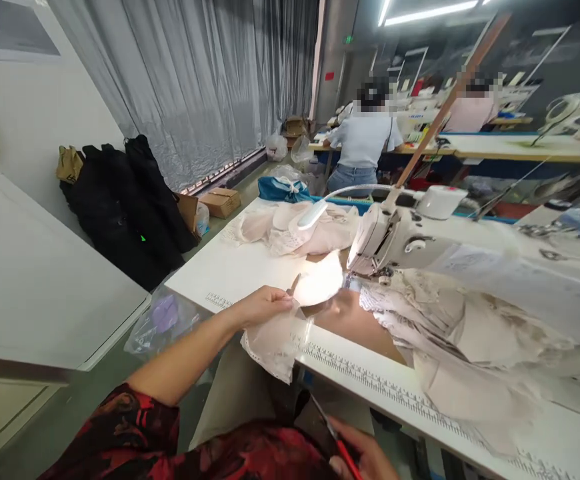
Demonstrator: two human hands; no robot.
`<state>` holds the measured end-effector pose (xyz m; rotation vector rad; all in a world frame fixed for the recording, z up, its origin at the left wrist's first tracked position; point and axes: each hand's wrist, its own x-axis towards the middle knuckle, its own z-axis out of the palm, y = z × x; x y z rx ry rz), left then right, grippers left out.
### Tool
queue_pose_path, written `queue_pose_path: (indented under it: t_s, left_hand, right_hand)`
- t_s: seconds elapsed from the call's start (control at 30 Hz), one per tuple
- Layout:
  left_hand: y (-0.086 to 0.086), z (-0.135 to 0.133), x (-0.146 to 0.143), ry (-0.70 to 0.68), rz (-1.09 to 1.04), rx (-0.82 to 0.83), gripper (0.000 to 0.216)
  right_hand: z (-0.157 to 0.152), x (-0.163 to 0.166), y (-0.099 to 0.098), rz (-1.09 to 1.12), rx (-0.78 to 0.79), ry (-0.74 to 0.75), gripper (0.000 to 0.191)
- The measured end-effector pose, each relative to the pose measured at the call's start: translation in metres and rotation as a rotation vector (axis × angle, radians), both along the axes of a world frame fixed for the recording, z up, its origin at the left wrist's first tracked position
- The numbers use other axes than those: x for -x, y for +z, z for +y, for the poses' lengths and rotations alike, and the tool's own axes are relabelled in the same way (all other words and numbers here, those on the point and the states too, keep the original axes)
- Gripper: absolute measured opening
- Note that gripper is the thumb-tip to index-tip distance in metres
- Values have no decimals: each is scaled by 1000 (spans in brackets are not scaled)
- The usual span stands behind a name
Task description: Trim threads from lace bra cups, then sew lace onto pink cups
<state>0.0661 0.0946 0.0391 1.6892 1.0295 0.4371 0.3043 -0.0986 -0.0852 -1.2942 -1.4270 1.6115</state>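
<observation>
My left hand [266, 308] is closed in a pinch on the edge of a pale fabric piece [273, 340], part of which hangs over the table's front edge. Its upper, cup-shaped part [319, 280] glows white under the lamp, just left of the needle area of the sewing machine [377, 240]. Low in the view, in front of my body, my right hand [367, 453] is wrapped round red-handled scissors [346, 455]. Their dark blade points up and left, apart from the fabric. The finger loops are partly out of view.
Beige lace-trimmed fabric [450, 333] is heaped right of the needle; more fabric [290, 227] lies at the back. The white table [225, 273] has a printed ruler along its front edge. A lamp [313, 215] arches above. Black garments [115, 207] hang left. Co-workers [365, 143] sit beyond.
</observation>
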Motion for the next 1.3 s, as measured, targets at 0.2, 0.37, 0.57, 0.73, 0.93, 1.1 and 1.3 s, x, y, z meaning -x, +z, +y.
queue_pose_path:
  t_s: [0.2,0.37,0.57,0.73,0.93,1.1,1.3]
  left_hand:
    - [-25,-64,21,128,-230,304,43]
    - [-43,-87,30,140,-271,292,42]
    - [-51,-94,43,145,-233,274,36]
    - [-56,-96,53,122,-247,299,41]
    - [-60,-100,58,112,-248,274,44]
    - [-59,-101,61,115,-250,256,47]
    - [-60,-103,62,100,-262,232,43]
  right_hand:
    - [15,7,42,-72,-165,7,50]
    - [29,28,49,-83,-105,135,43]
    - [42,44,47,-205,-145,206,41]
    - [52,55,50,-275,-238,253,43]
    - [58,65,57,-403,-330,293,46]
    - [59,69,59,-367,-379,292,51]
    - [58,67,55,-394,-384,306,38]
